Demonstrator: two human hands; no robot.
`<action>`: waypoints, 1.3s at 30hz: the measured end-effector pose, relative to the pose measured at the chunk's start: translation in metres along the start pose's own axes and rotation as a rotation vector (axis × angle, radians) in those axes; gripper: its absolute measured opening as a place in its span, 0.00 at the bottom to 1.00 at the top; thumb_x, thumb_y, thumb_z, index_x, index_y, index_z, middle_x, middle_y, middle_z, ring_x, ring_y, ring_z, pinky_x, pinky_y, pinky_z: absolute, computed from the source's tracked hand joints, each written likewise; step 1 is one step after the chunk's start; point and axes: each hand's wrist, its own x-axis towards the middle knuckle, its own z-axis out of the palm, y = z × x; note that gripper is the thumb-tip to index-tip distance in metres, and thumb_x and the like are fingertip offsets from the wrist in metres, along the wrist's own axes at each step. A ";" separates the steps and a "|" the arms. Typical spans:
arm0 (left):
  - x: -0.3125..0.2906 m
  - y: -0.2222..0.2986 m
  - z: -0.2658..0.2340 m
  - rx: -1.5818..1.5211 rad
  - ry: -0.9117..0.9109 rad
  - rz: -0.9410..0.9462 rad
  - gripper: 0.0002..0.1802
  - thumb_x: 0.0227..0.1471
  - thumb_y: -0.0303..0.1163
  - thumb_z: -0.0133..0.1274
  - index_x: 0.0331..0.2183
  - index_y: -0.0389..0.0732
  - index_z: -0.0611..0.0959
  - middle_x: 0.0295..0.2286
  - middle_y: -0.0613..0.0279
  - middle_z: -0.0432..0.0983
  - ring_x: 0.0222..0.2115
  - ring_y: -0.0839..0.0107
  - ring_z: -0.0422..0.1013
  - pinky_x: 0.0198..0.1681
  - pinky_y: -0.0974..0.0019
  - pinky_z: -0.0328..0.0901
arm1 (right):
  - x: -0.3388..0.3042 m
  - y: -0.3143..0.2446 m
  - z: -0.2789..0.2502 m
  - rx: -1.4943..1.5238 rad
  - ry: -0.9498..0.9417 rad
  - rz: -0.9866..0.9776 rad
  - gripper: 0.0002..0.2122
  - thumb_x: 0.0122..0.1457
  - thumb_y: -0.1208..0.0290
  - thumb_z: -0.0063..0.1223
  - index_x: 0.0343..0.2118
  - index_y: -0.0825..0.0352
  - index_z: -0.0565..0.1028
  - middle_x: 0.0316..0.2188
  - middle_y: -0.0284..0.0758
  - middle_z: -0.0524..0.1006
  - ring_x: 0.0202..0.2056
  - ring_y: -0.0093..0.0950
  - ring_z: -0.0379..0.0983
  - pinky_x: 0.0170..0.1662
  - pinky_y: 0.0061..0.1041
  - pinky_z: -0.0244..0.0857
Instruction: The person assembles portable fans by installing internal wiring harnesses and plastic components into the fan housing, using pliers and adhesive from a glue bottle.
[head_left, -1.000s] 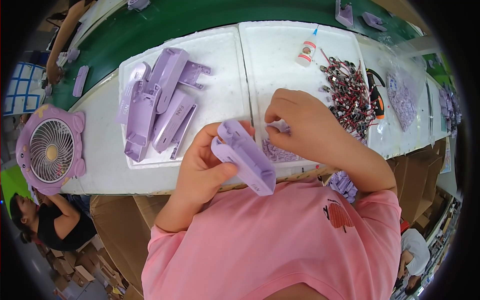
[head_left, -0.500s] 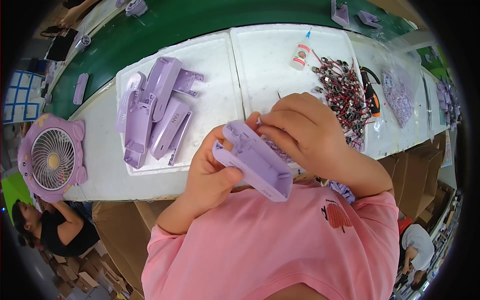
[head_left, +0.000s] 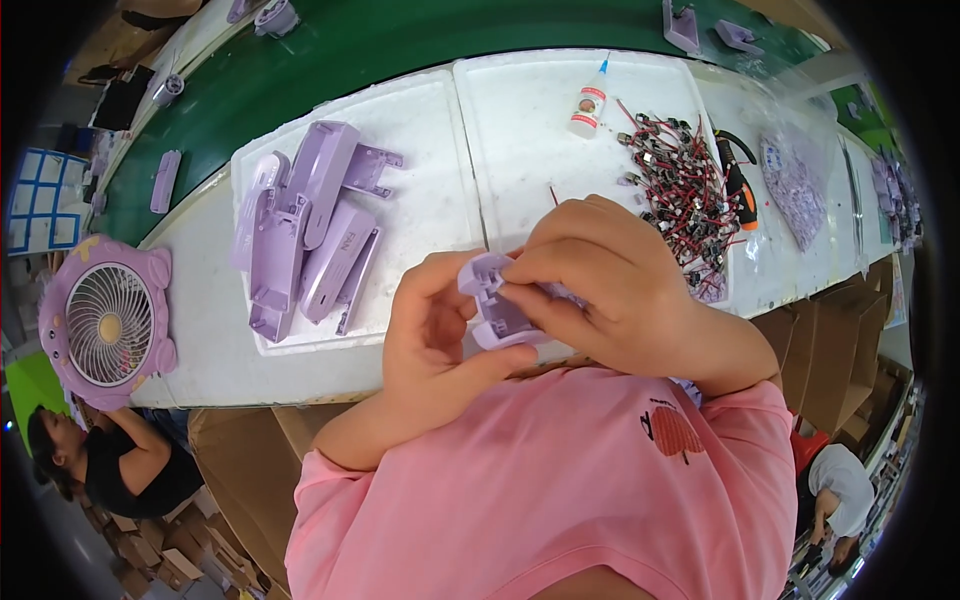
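Observation:
My left hand holds a light purple plastic housing, fingers behind it and thumb along its near side. The housing is an open, trough-like shell, tilted so that one end with small inner posts faces up. My right hand is closed in a pinch at that end, its thumb and forefinger touching the inside of the shell. Whatever the pinch holds is hidden by the fingertips. Part of the housing lies behind the right hand's fingers. Under the hands, some small purple pieces partly show.
Several purple housings lie on a white foam board. Rightward are a blue-tipped bottle, piled red-and-black wired connectors, an orange-and-black tool and a bag of small parts. A purple fan stands left; a green belt runs behind.
The housing has been turned and tilted, so its end with the posts now faces up. My right hand's fingertips have moved from beside that end onto its inside.

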 end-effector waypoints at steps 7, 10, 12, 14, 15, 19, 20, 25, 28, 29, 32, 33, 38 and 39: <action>0.001 -0.006 0.003 0.288 0.088 0.113 0.38 0.35 0.14 0.62 0.49 0.36 0.65 0.39 0.57 0.64 0.40 0.68 0.68 0.41 0.68 0.65 | 0.000 -0.001 0.001 0.095 -0.006 0.109 0.07 0.41 0.77 0.60 0.22 0.65 0.72 0.21 0.31 0.69 0.20 0.30 0.66 0.24 0.27 0.59; 0.002 -0.007 0.004 0.306 0.100 0.123 0.37 0.34 0.14 0.63 0.49 0.36 0.66 0.39 0.57 0.64 0.40 0.69 0.67 0.41 0.68 0.64 | 0.001 0.000 0.002 0.129 -0.008 0.134 0.07 0.42 0.77 0.60 0.22 0.65 0.71 0.21 0.31 0.69 0.20 0.30 0.67 0.23 0.27 0.61; 0.002 -0.007 0.005 0.301 0.109 0.127 0.37 0.34 0.15 0.63 0.49 0.35 0.66 0.40 0.57 0.64 0.40 0.69 0.67 0.42 0.68 0.64 | 0.002 -0.001 0.001 0.155 -0.016 0.149 0.07 0.42 0.78 0.59 0.23 0.65 0.71 0.21 0.32 0.69 0.20 0.30 0.68 0.22 0.26 0.61; 0.001 -0.007 0.005 0.287 0.117 0.092 0.37 0.34 0.15 0.63 0.49 0.35 0.66 0.41 0.57 0.64 0.40 0.68 0.67 0.43 0.67 0.64 | 0.006 -0.007 -0.001 0.338 -0.008 0.400 0.07 0.43 0.83 0.59 0.26 0.69 0.72 0.23 0.33 0.70 0.22 0.21 0.67 0.24 0.18 0.60; 0.001 -0.008 0.005 0.287 0.116 0.091 0.37 0.34 0.15 0.63 0.49 0.35 0.66 0.41 0.57 0.64 0.40 0.68 0.67 0.43 0.67 0.64 | 0.005 -0.006 -0.001 0.337 -0.007 0.401 0.07 0.43 0.83 0.59 0.26 0.69 0.72 0.23 0.33 0.70 0.22 0.21 0.67 0.24 0.18 0.60; 0.004 -0.008 0.008 0.323 0.089 0.005 0.42 0.38 0.17 0.61 0.55 0.35 0.60 0.40 0.57 0.66 0.41 0.70 0.67 0.45 0.67 0.62 | 0.001 -0.001 -0.003 0.464 -0.027 0.504 0.06 0.46 0.83 0.57 0.26 0.69 0.71 0.22 0.31 0.70 0.22 0.17 0.67 0.24 0.16 0.59; 0.005 -0.008 0.010 0.367 0.071 -0.028 0.43 0.39 0.18 0.60 0.56 0.35 0.57 0.40 0.57 0.67 0.41 0.70 0.67 0.46 0.66 0.62 | 0.002 -0.002 -0.005 0.480 -0.004 0.531 0.06 0.46 0.83 0.56 0.26 0.69 0.72 0.22 0.31 0.71 0.22 0.17 0.67 0.24 0.16 0.60; 0.000 -0.003 0.001 0.332 0.015 -0.138 0.43 0.41 0.18 0.57 0.58 0.35 0.54 0.42 0.55 0.69 0.41 0.69 0.69 0.45 0.66 0.63 | 0.011 0.017 -0.022 0.170 -0.197 0.525 0.03 0.49 0.79 0.54 0.28 0.69 0.73 0.19 0.33 0.72 0.21 0.22 0.68 0.25 0.20 0.62; 0.001 0.004 -0.001 -0.133 0.164 -0.379 0.37 0.46 0.22 0.52 0.57 0.35 0.56 0.42 0.54 0.69 0.40 0.64 0.71 0.42 0.61 0.67 | 0.016 0.059 -0.033 -0.551 -0.128 0.204 0.07 0.51 0.75 0.51 0.34 0.65 0.74 0.23 0.39 0.74 0.25 0.38 0.71 0.29 0.32 0.65; 0.001 0.006 0.000 -0.128 0.162 -0.374 0.37 0.46 0.22 0.52 0.57 0.35 0.56 0.42 0.54 0.69 0.40 0.64 0.71 0.42 0.61 0.67 | 0.018 0.070 -0.039 -0.658 -0.115 0.166 0.09 0.51 0.76 0.50 0.36 0.64 0.74 0.24 0.40 0.74 0.26 0.40 0.71 0.29 0.35 0.65; 0.002 0.010 0.000 -0.214 0.190 -0.459 0.36 0.48 0.31 0.52 0.56 0.35 0.57 0.40 0.54 0.70 0.39 0.63 0.71 0.43 0.60 0.67 | 0.020 0.093 -0.045 -0.885 -0.325 0.231 0.14 0.48 0.78 0.49 0.40 0.61 0.74 0.28 0.40 0.73 0.31 0.39 0.71 0.34 0.36 0.65; 0.003 0.010 0.000 -0.214 0.187 -0.457 0.36 0.48 0.31 0.52 0.56 0.35 0.57 0.40 0.54 0.70 0.39 0.63 0.71 0.43 0.60 0.67 | 0.021 0.098 -0.045 -0.914 -0.424 0.309 0.15 0.47 0.78 0.50 0.40 0.60 0.74 0.30 0.41 0.73 0.34 0.39 0.71 0.37 0.35 0.65; -0.001 0.002 -0.004 -0.257 0.157 -0.333 0.38 0.48 0.33 0.53 0.57 0.36 0.56 0.41 0.54 0.70 0.40 0.62 0.71 0.44 0.58 0.66 | 0.021 0.109 -0.049 -0.690 -0.252 0.343 0.12 0.48 0.74 0.51 0.38 0.60 0.73 0.29 0.40 0.74 0.32 0.39 0.72 0.36 0.34 0.65; -0.001 -0.002 -0.005 -0.256 0.160 -0.331 0.38 0.48 0.33 0.53 0.57 0.36 0.56 0.41 0.54 0.70 0.40 0.62 0.71 0.44 0.58 0.66 | 0.022 0.108 -0.051 -0.546 -0.122 0.306 0.11 0.49 0.71 0.52 0.37 0.59 0.73 0.29 0.40 0.74 0.31 0.40 0.72 0.35 0.35 0.66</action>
